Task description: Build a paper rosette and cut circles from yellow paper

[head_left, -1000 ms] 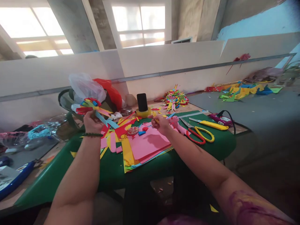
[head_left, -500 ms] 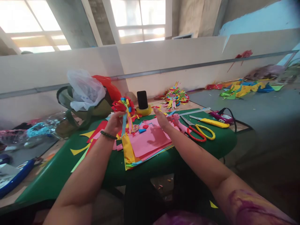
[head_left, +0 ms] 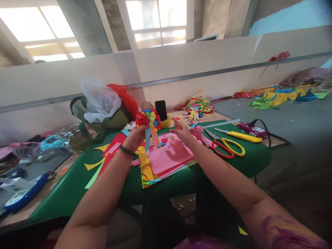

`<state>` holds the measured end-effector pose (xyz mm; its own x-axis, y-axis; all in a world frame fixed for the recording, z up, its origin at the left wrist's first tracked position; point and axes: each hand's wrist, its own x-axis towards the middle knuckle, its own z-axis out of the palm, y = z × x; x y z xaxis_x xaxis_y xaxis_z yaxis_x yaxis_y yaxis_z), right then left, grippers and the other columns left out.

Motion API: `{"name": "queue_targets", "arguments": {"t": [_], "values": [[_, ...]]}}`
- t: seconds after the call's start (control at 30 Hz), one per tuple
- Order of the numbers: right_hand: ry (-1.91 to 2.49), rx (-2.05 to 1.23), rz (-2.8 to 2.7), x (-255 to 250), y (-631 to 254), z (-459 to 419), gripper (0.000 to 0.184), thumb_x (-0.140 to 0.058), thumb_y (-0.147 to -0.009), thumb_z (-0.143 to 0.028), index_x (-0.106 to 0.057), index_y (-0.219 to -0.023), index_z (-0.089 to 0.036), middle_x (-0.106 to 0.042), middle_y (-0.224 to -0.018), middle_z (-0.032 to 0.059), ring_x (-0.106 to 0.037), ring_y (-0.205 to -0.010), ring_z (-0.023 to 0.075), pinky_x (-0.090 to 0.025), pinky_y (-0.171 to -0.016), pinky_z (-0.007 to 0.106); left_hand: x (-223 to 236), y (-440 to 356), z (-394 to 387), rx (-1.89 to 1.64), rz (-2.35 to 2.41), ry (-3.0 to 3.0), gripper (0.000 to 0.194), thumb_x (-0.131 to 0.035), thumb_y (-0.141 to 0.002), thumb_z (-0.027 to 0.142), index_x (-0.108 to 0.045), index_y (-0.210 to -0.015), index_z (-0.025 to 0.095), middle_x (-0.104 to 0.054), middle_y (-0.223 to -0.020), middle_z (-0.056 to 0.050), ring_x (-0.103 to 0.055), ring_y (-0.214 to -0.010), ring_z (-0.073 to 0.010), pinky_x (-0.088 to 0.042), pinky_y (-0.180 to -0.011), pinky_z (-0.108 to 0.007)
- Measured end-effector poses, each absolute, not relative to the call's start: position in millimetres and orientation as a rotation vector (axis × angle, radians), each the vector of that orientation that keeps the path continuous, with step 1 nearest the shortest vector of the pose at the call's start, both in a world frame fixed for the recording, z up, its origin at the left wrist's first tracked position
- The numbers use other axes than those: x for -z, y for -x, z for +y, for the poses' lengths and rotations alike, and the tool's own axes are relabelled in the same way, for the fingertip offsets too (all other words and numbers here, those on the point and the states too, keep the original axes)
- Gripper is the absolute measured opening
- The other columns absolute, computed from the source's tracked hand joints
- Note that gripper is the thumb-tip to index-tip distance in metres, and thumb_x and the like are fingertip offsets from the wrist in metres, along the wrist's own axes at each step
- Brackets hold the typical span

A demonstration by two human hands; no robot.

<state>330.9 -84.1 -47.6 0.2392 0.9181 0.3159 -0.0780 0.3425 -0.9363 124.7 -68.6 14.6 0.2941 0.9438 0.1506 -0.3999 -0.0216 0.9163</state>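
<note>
A paper rosette [head_left: 148, 119] of red, yellow, blue and green loops, with light blue and peach tails hanging down, is gripped in my left hand [head_left: 136, 137] above the table's middle. To its right, my right hand [head_left: 182, 131] is raised with nothing in it, its fingers apart and pointing toward the rosette without touching it. Beneath both hands lies a stack of pink paper [head_left: 171, 157] over yellow and blue sheets. Just right of my right hand is a pink glue gun [head_left: 198, 133], partly hidden by my wrist.
Scissors [head_left: 224, 145] with red and yellow handles and a yellow utility knife [head_left: 242, 136] lie at the right. A phone [head_left: 161, 110] stands on a yellow tape roll [head_left: 166, 122]. Finished paper rosettes [head_left: 198, 105] are piled behind; a green bag [head_left: 111, 121] stands back left.
My left hand has turned the rosette a little, so its loops and tails face me more. The fingers of my right hand have spread and curved. The whole view has shifted slightly.
</note>
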Motion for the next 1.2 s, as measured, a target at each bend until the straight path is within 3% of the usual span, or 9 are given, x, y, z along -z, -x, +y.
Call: {"name": "queue_targets", "arguments": {"t": [0.07, 0.13, 0.23, 0.37, 0.43, 0.53, 0.63, 0.77, 1.2], "values": [[1.057, -0.756, -1.115, 48, -330, -86, 0.075, -0.084, -0.052, -0.028, -0.064, -0.124, -0.025, -0.054, -0.142, 0.0066, -0.042, -0.135, 0.033, -0.038, -0.106, 0.048, -13, -123, -65, -1.193, 0.65, -1.118, 0.014, -0.07, -0.062, 0.009, -0.066, -0.074, 0.015, -0.07, -0.068, 0.001, -0.064, -0.059, -0.0111, -0.051, -0.06, -0.022], [1.128, -0.654, -1.177, 44, -330, -86, 0.071, -0.085, -0.05, -0.025, -0.066, -0.118, -0.025, -0.059, -0.134, 0.007, -0.045, -0.132, 0.0327, -0.041, -0.104, 0.047, -11, -121, -62, -1.199, 0.666, -1.131, 0.014, -0.071, -0.063, 0.01, -0.065, -0.074, 0.015, -0.07, -0.067, 0.001, -0.064, -0.059, -0.0116, -0.051, -0.06, -0.023], [1.167, -0.61, -1.315, 23, -335, -77, 0.049, -0.088, -0.046, -0.022, -0.072, -0.093, -0.022, -0.07, -0.095, 0.0044, -0.061, -0.106, 0.0308, -0.049, -0.088, 0.042, -9, -119, -59, -1.214, 0.684, -1.143, 0.014, -0.072, -0.062, 0.012, -0.066, -0.074, 0.015, -0.069, -0.065, 0.001, -0.063, -0.057, -0.0116, -0.05, -0.058, -0.023], [1.16, -0.605, -1.37, -13, -339, -58, 0.024, -0.085, -0.057, -0.033, -0.065, -0.057, -0.02, -0.057, -0.053, -0.0002, -0.059, -0.068, 0.021, -0.049, -0.063, 0.032, -9, -117, -57, -1.259, 0.703, -1.134, 0.021, -0.075, -0.061, 0.014, -0.068, -0.08, 0.016, -0.073, -0.073, -0.001, -0.066, -0.062, -0.0134, -0.051, -0.059, -0.023], [1.129, -0.606, -1.354, -23, -332, -54, 0.032, -0.077, -0.07, -0.044, -0.062, -0.055, -0.02, -0.058, -0.054, 0.0017, -0.058, -0.065, 0.0187, -0.048, -0.061, 0.03, -10, -118, -57, -1.296, 0.727, -1.129, 0.023, -0.078, -0.059, 0.016, -0.068, -0.08, 0.017, -0.073, -0.074, -0.001, -0.067, -0.065, -0.0139, -0.052, -0.06, -0.023], [1.047, -0.692, -1.338, -21, -312, -59, 0.033, -0.067, -0.08, -0.051, -0.065, -0.074, -0.019, -0.067, -0.068, 0.0033, -0.062, -0.069, 0.0168, -0.05, -0.063, 0.029, -10, -120, -59, -1.311, 0.76, -1.143, 0.025, -0.081, -0.055, 0.017, -0.067, -0.077, 0.017, -0.072, -0.071, 0.0, -0.066, -0.063, -0.0132, -0.052, -0.059, -0.022], [0.899, -0.923, -1.301, -7, -292, -70, 0.04, -0.079, -0.066, -0.036, -0.061, -0.098, -0.019, -0.07, -0.078, 0.0003, -0.065, -0.072, 0.0153, -0.052, -0.067, 0.028, -8, -124, -62, -1.277, 0.777, -1.208, 0.028, -0.083, -0.053, 0.019, -0.069, -0.078, 0.016, -0.071, -0.071, 0.0, -0.066, -0.063, -0.0142, -0.052, -0.059, -0.023], [0.747, -0.966, -1.24, 5, -283, -74, 0.053, -0.075, -0.055, -0.015, -0.057, -0.105, -0.02, -0.07, -0.082, -0.0034, -0.066, -0.075, 0.0141, -0.052, -0.071, 0.027, -5, -130, -69, -1.217, 0.766, -1.308, 0.03, -0.082, -0.057, 0.024, -0.069, -0.083, 0.018, -0.072, -0.075, -0.001, -0.067, -0.067, -0.0162, -0.052, -0.061, -0.025], [0.802, -0.96, -1.049, 0, -300, -72, 0.046, -0.067, -0.053, -0.016, -0.057, -0.098, -0.021, -0.067, -0.079, -0.0044, -0.064, -0.078, 0.0149, -0.052, -0.069, 0.026, -18, -125, -71, -1.178, 0.691, -1.136, 0.027, -0.057, -0.057, 0.011, -0.065, -0.082, 0.018, -0.069, -0.077, -0.002, -0.066, -0.071, -0.0157, -0.052, -0.066, -0.026]]}}
